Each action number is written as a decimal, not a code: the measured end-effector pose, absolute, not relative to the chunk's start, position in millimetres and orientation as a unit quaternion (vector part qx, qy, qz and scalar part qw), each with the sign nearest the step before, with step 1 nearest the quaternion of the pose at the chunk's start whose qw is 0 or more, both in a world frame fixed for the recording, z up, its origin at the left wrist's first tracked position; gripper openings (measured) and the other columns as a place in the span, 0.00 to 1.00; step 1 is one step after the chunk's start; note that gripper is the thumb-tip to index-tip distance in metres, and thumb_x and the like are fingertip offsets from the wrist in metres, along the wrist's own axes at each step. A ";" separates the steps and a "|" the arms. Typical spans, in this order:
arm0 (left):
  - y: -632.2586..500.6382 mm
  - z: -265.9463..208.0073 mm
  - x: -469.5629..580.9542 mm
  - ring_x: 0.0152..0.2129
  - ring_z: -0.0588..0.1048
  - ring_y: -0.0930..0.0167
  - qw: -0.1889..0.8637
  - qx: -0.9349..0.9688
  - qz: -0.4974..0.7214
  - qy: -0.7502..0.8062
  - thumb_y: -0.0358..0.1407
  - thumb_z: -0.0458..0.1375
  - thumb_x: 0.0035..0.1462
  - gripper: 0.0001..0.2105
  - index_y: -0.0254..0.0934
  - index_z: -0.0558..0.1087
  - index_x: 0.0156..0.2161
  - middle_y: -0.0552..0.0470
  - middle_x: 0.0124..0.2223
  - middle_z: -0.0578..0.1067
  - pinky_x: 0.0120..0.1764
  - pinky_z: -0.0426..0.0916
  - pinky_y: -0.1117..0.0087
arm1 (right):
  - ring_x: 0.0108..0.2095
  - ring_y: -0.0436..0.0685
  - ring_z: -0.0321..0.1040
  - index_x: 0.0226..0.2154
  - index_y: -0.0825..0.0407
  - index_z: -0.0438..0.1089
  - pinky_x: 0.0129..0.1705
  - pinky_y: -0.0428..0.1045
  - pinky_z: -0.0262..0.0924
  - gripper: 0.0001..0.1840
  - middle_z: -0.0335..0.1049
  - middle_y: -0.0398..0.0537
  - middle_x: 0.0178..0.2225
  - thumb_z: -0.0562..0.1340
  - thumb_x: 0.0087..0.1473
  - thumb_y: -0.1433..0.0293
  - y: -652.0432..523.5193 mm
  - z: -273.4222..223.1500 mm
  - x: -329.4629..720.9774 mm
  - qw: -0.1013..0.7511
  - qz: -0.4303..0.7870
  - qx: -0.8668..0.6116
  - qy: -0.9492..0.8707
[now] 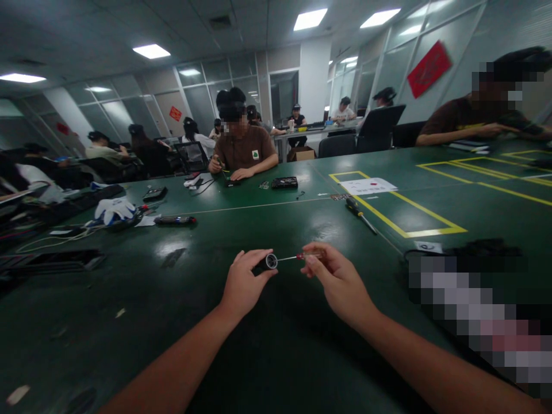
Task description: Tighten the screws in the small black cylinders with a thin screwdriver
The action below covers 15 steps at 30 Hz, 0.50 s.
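Observation:
My left hand [245, 282] is closed around a short black cylinder [271, 261] with a pale ring at its open end, which faces me and to the right. Between finger and thumb, my right hand [336, 276] grips a small screwdriver [301, 257] with a red collar and a clear, brownish handle. Its thin metal shaft points left, and the tip is at the cylinder's ringed end; whether it goes inside I cannot tell. Both hands are held over the green table [267, 356]. Most of the cylinder's body is hidden by my left fingers.
A yellow-and-black screwdriver [360, 215] lies ahead to the right, near yellow tape [414, 234] and a paper sheet [368, 185]. White gloves [115, 211] and a dark tube-shaped tool [175, 220] lie left. Across the table sits a person [246, 144]; another person [470, 118] works at far right.

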<state>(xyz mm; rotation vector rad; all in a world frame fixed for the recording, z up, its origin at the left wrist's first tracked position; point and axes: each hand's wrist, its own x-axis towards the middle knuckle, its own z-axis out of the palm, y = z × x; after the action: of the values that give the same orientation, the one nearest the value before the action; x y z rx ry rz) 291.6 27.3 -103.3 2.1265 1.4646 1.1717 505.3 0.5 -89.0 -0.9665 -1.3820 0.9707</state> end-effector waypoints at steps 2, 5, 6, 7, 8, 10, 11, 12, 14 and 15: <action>27.4 -103.7 291.2 0.51 0.77 0.61 0.147 0.744 0.405 0.511 0.28 0.69 0.53 0.20 0.45 0.78 0.51 0.51 0.52 0.80 0.63 0.61 0.43 | 0.33 0.55 0.71 0.41 0.48 0.75 0.38 0.51 0.66 0.14 0.76 0.46 0.36 0.62 0.63 0.56 -0.6 -88.2 504.3 0.560 0.418 -0.405 -0.590; 26.2 -103.0 292.0 0.51 0.77 0.61 0.148 0.742 0.406 0.512 0.27 0.69 0.52 0.20 0.45 0.78 0.51 0.50 0.52 0.80 0.63 0.60 0.43 | 0.33 0.55 0.72 0.40 0.48 0.77 0.40 0.52 0.67 0.15 0.76 0.46 0.33 0.63 0.62 0.55 0.1 -89.5 501.8 0.578 0.443 -0.421 -0.541; 25.6 -102.6 292.6 0.51 0.77 0.61 0.149 0.741 0.407 0.512 0.28 0.70 0.52 0.20 0.45 0.79 0.51 0.50 0.52 0.80 0.64 0.60 0.43 | 0.34 0.55 0.72 0.40 0.48 0.77 0.41 0.52 0.67 0.14 0.76 0.45 0.33 0.65 0.60 0.56 0.8 -90.6 500.7 0.593 0.459 -0.424 -0.508; 24.8 -102.3 293.2 0.51 0.77 0.61 0.149 0.742 0.408 0.511 0.28 0.70 0.52 0.20 0.45 0.79 0.50 0.50 0.52 0.80 0.64 0.59 0.42 | 0.34 0.55 0.73 0.41 0.48 0.76 0.42 0.53 0.68 0.14 0.77 0.45 0.34 0.68 0.58 0.57 1.5 -91.9 499.7 0.606 0.478 -0.422 -0.475; 24.1 -102.0 293.7 0.51 0.77 0.61 0.148 0.744 0.408 0.508 0.28 0.69 0.52 0.20 0.45 0.79 0.50 0.50 0.52 0.80 0.64 0.59 0.42 | 0.35 0.55 0.74 0.40 0.48 0.76 0.43 0.53 0.69 0.14 0.77 0.45 0.34 0.69 0.56 0.57 2.3 -93.1 498.8 0.619 0.494 -0.418 -0.445; 23.0 -101.9 294.3 0.51 0.77 0.61 0.145 0.750 0.406 0.502 0.28 0.69 0.53 0.19 0.46 0.79 0.50 0.51 0.52 0.80 0.64 0.58 0.42 | 0.36 0.55 0.74 0.38 0.49 0.77 0.45 0.53 0.70 0.14 0.77 0.45 0.35 0.71 0.53 0.57 4.4 -94.9 498.1 0.633 0.521 -0.409 -0.399; 22.8 -102.1 294.2 0.51 0.77 0.62 0.144 0.752 0.405 0.499 0.28 0.69 0.53 0.19 0.46 0.79 0.50 0.51 0.52 0.80 0.64 0.58 0.43 | 0.36 0.54 0.74 0.37 0.50 0.77 0.45 0.53 0.70 0.14 0.77 0.46 0.35 0.71 0.54 0.58 5.9 -95.2 498.5 0.633 0.539 -0.406 -0.378; 22.8 -102.5 293.9 0.51 0.77 0.62 0.143 0.753 0.406 0.498 0.28 0.69 0.53 0.19 0.45 0.79 0.50 0.51 0.52 0.80 0.64 0.58 0.43 | 0.34 0.54 0.74 0.36 0.50 0.77 0.45 0.53 0.71 0.12 0.76 0.46 0.34 0.71 0.55 0.59 7.8 -95.1 499.6 0.626 0.567 -0.404 -0.352; 23.8 -103.5 292.7 0.51 0.77 0.62 0.139 0.751 0.407 0.502 0.29 0.69 0.54 0.19 0.45 0.78 0.50 0.51 0.53 0.80 0.64 0.59 0.44 | 0.31 0.54 0.73 0.33 0.51 0.77 0.46 0.55 0.72 0.09 0.74 0.46 0.29 0.68 0.58 0.63 12.3 -93.9 503.3 0.595 0.635 -0.395 -0.293; 24.5 -104.2 291.9 0.51 0.76 0.62 0.136 0.749 0.406 0.505 0.29 0.69 0.54 0.19 0.45 0.78 0.51 0.50 0.53 0.80 0.64 0.59 0.44 | 0.28 0.53 0.71 0.30 0.52 0.76 0.47 0.56 0.72 0.10 0.72 0.46 0.27 0.67 0.59 0.64 14.7 -93.1 505.6 0.579 0.664 -0.394 -0.263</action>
<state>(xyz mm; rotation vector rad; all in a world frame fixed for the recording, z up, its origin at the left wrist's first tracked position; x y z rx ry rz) 291.9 24.5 -104.2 2.1698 1.4613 1.1765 505.6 14.7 -93.1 -0.9203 -0.6141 1.5527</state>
